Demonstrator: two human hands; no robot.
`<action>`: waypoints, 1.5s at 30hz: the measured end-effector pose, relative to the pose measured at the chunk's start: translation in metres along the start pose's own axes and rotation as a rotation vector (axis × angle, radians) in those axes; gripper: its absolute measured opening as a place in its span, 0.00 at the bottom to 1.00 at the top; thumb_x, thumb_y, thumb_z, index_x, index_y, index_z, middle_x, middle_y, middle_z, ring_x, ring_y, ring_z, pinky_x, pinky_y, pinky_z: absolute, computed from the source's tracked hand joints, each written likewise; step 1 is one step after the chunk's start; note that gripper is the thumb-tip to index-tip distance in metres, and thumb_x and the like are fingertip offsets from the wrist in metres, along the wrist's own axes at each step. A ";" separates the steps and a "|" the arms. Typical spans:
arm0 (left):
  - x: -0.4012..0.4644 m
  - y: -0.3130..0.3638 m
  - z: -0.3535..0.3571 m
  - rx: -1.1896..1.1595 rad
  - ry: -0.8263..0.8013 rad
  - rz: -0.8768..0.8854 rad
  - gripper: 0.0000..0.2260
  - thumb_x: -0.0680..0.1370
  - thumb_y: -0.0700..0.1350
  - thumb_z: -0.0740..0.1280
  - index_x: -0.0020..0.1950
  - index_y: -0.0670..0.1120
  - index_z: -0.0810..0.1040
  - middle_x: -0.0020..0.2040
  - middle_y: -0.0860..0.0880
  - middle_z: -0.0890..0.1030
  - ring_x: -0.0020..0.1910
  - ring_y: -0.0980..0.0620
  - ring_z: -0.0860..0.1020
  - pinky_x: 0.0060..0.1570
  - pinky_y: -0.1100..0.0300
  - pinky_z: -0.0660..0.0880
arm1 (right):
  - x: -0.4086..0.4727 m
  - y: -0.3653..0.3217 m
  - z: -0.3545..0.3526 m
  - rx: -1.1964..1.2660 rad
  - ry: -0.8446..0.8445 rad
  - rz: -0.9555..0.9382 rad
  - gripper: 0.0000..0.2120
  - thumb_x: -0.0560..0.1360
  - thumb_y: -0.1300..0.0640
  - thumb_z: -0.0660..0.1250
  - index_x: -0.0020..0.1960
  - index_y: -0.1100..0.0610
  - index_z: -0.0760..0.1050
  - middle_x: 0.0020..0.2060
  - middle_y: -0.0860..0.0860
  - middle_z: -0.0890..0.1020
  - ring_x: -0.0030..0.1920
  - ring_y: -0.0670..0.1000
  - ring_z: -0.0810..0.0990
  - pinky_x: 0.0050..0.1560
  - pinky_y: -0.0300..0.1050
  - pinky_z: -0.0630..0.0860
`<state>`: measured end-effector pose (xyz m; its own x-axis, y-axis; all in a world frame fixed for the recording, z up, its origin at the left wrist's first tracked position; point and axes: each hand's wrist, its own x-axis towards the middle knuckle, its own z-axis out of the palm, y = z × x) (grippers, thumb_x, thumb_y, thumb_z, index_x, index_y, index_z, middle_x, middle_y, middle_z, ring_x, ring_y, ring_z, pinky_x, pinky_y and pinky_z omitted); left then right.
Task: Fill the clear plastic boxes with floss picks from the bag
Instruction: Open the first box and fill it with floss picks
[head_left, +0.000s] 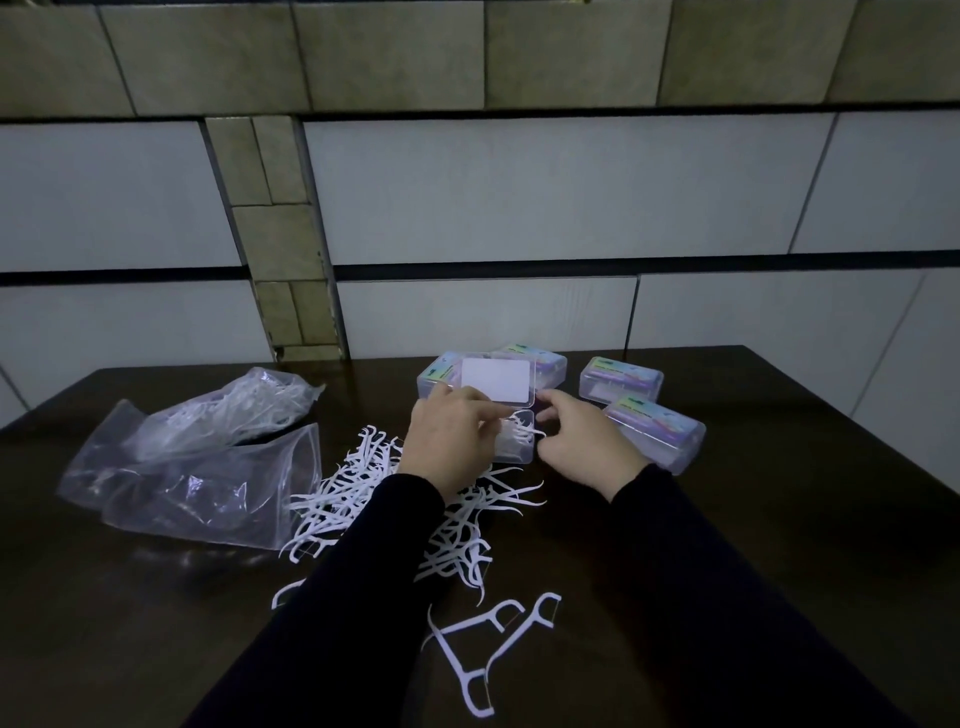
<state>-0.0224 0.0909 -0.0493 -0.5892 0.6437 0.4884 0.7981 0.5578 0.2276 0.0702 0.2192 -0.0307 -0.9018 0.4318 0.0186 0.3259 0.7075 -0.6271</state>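
Note:
An open clear plastic box (519, 451) stands at the table's middle with its lid (497, 387) tipped up behind it. White floss picks lie inside the box. My left hand (448, 441) reaches over the box's left side and pinches floss picks at its opening. My right hand (584, 441) curls round the box's right edge. A loose pile of white floss picks (363, 493) is spread on the table under my left arm. The clear plastic bag (208, 457) lies at the left with more picks in its far part.
Several closed clear boxes with coloured labels stand behind and to the right: (621, 384), (657, 434), (530, 364). Two floss picks (493, 644) lie apart near the front. The dark table (779, 519) ends at a tiled wall.

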 end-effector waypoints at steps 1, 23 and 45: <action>-0.001 0.001 0.001 0.014 0.009 0.006 0.13 0.80 0.48 0.61 0.61 0.58 0.79 0.59 0.54 0.79 0.57 0.50 0.70 0.49 0.58 0.63 | 0.000 0.000 0.001 -0.007 -0.019 -0.013 0.36 0.74 0.60 0.68 0.77 0.52 0.55 0.68 0.50 0.72 0.65 0.51 0.72 0.54 0.40 0.70; -0.004 -0.007 0.000 -0.165 0.097 -0.018 0.17 0.75 0.57 0.68 0.63 0.56 0.78 0.56 0.54 0.75 0.57 0.55 0.68 0.57 0.56 0.67 | 0.001 0.011 0.010 0.044 -0.012 -0.083 0.46 0.72 0.51 0.74 0.78 0.46 0.46 0.68 0.49 0.73 0.59 0.53 0.76 0.60 0.49 0.72; -0.008 -0.001 -0.011 -0.165 -0.049 0.136 0.10 0.76 0.54 0.66 0.55 0.58 0.82 0.54 0.58 0.78 0.53 0.54 0.68 0.53 0.58 0.67 | -0.003 0.011 0.007 0.074 -0.001 -0.094 0.46 0.71 0.51 0.74 0.78 0.47 0.47 0.67 0.51 0.74 0.62 0.52 0.75 0.61 0.46 0.73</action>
<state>-0.0176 0.0795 -0.0439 -0.4765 0.7344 0.4834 0.8783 0.3728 0.2994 0.0746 0.2219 -0.0433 -0.9276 0.3651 0.0789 0.2183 0.7013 -0.6786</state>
